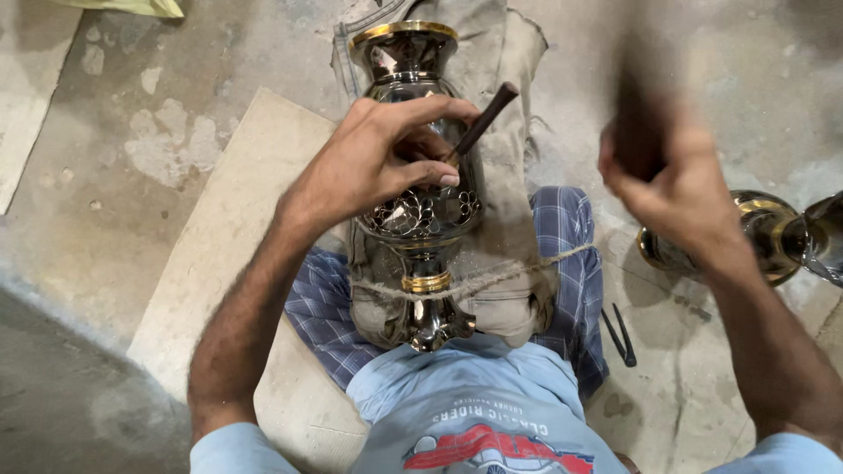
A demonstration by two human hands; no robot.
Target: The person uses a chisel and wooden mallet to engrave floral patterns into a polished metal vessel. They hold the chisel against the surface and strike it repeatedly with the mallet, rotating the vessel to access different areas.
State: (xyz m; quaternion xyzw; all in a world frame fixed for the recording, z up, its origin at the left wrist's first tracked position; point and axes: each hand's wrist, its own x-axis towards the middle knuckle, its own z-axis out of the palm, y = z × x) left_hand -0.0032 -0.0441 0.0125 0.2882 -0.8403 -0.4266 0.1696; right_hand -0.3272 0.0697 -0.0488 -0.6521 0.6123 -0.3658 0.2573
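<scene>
A dark shiny metal vase (pixel 407 66) with gold bands lies lengthwise on my lap, tied down by a rope (pixel 492 279) over a grey cloth (pixel 509 79). My left hand (pixel 386 158) holds a thin dark chisel (pixel 483 121) with its tip on the vase's belly, above an engraved floral pattern (pixel 421 213). My right hand (pixel 667 167) is raised to the right of the vase, blurred, and grips a dark handle that streaks upward; its head cannot be made out.
A second metal vessel (pixel 773 233) with a gold rim lies on the concrete floor at the right. A small dark tool (pixel 619 333) lies on the floor by my right leg. A pale board (pixel 237 228) sits under my left arm.
</scene>
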